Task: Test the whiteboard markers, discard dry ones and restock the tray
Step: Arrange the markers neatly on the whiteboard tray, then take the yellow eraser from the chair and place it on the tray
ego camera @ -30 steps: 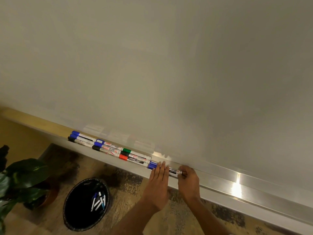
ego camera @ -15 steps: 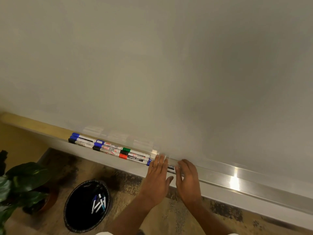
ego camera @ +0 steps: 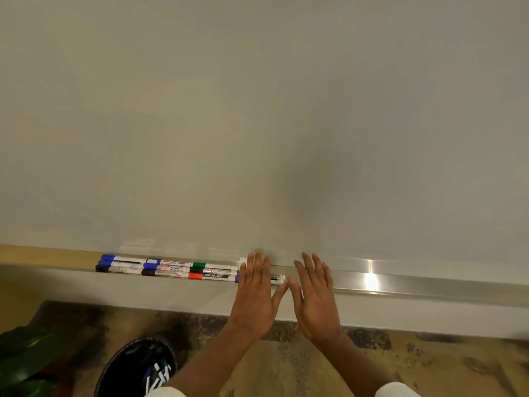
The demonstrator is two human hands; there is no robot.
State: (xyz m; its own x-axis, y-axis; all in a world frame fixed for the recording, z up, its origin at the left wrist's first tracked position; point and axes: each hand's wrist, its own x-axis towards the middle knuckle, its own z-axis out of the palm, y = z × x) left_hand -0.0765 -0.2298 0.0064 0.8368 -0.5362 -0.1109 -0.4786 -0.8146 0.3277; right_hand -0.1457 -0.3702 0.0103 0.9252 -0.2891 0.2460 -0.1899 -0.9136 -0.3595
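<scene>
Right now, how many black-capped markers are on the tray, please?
3: black cap at front row's left end, another midway, a third beside the green cap; the left hand may hide more.

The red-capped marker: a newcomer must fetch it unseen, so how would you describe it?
Along the bottom of the whiteboard runs a metal tray, where markers lie in rows. The red-capped marker is in the front row, just left of the left hand. It alone has a red cap.

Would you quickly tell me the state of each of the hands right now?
Left hand: open, fingers straight over the rightmost marker, gripping nothing.
Right hand: open, fingers straight over the tray, holding nothing.
</scene>
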